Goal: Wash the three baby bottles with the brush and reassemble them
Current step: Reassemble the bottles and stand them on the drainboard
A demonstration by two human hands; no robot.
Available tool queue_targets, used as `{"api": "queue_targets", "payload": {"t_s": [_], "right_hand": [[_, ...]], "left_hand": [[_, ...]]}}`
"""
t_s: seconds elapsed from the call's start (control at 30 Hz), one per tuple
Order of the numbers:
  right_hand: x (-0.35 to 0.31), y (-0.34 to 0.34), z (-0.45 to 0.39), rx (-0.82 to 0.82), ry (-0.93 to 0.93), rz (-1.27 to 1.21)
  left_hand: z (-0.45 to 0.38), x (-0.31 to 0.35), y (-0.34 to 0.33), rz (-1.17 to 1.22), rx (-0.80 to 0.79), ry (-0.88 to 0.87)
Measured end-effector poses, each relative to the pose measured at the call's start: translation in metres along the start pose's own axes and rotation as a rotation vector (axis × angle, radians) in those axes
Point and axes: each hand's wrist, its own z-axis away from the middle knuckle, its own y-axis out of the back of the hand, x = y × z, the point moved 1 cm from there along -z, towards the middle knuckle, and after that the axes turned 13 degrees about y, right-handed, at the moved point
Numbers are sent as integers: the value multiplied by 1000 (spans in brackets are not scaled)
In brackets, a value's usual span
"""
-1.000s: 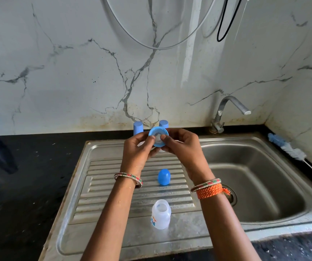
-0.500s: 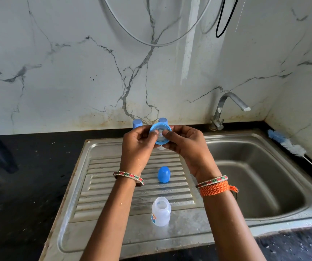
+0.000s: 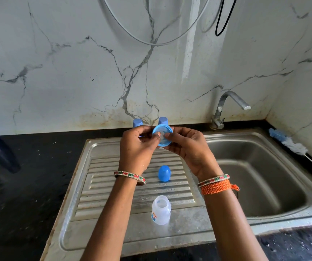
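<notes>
A blue ring (image 3: 162,135) with a pale teat in its centre is held between both hands – left hand (image 3: 137,147) and right hand (image 3: 187,147) pinching its rim above the draining board (image 3: 113,185). Nearer stand an open bottle (image 3: 160,210) and a blue cap (image 3: 164,173). Two capped bottles (image 3: 138,123) at the far edge are mostly hidden.

Soft even daylight, sharp centre — edges bowed by wide-angle distortion.

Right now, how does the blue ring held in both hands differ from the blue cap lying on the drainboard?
The blue ring is flat and open-centred with a pale teat inside; the blue cap is a closed dome. The ring is pinched by the left hand and right hand above the sink; the cap rests untouched on the drainboard. Both are the same blue plastic.
</notes>
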Motion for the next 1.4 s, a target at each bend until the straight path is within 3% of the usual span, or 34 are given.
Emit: {"api": "queue_targets", "payload": {"t_s": [0.13, 0.27, 0.37, 0.57, 0.7, 0.83, 0.93, 1.13, 1.4], "right_hand": [[1, -5, 0, 49, 118, 214], [-9, 3, 1, -116, 99, -3], [-11, 2, 3, -136, 88, -164], [-11, -7, 5, -131, 200, 71], [-11, -16, 7, 13, 529, 347], [-19, -24, 14, 74, 674, 572], [-28, -21, 14, 111, 596, 505], [-46, -19, 13, 32, 241, 116], [-39, -14, 11, -133, 308, 357]], "left_hand": [[6, 4, -5, -5, 59, -20], [1, 4, 4, 228, -96, 134], [-2, 1, 8, 404, -201, 234], [2, 5, 10, 417, -298, 197], [6, 12, 12, 585, -468, 190], [6, 14, 14, 436, -416, 15], [3, 9, 19, 464, -497, -4], [2, 10, 23, 530, -669, -57], [-1, 2, 20, 535, -572, 21]]}}
